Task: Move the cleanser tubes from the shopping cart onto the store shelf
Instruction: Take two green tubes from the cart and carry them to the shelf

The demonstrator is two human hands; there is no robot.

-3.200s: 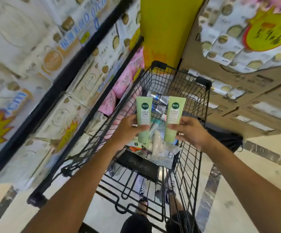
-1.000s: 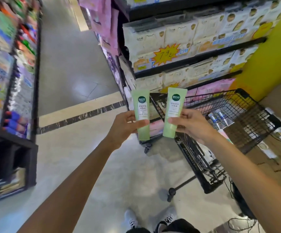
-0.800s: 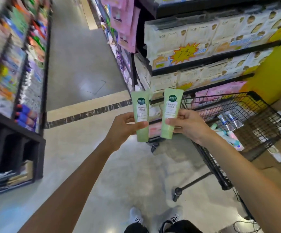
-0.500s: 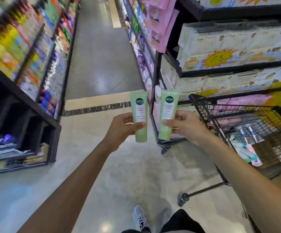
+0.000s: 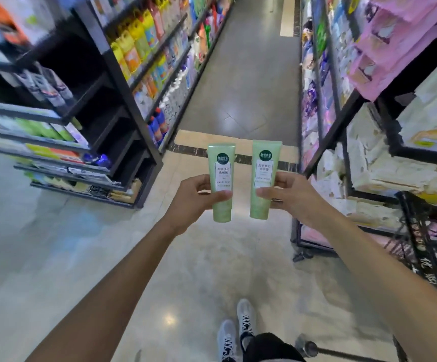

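Observation:
My left hand (image 5: 195, 198) grips a pale green cleanser tube (image 5: 221, 178), held upright with its cap end down. My right hand (image 5: 289, 198) grips a second pale green tube (image 5: 263, 176) the same way, a hand's width to the right. Both tubes carry a dark green round logo and a white label. They hang in mid-air over the aisle floor. The black wire shopping cart (image 5: 421, 246) shows only at the right edge. A black store shelf (image 5: 123, 158) with several tubes and packs stands to the left, beyond my left hand.
Shelves of bottles (image 5: 144, 48) line the aisle's left side. On the right stand shelves with pink packs (image 5: 384, 48) and white tissue packs (image 5: 384, 168). The polished floor (image 5: 248, 95) runs ahead between them. My feet (image 5: 235, 330) are at the bottom.
The view has swung left, away from the cart, which has slid to the right edge. The left shelf has come into view. Both hands keep their tubes, held the same way.

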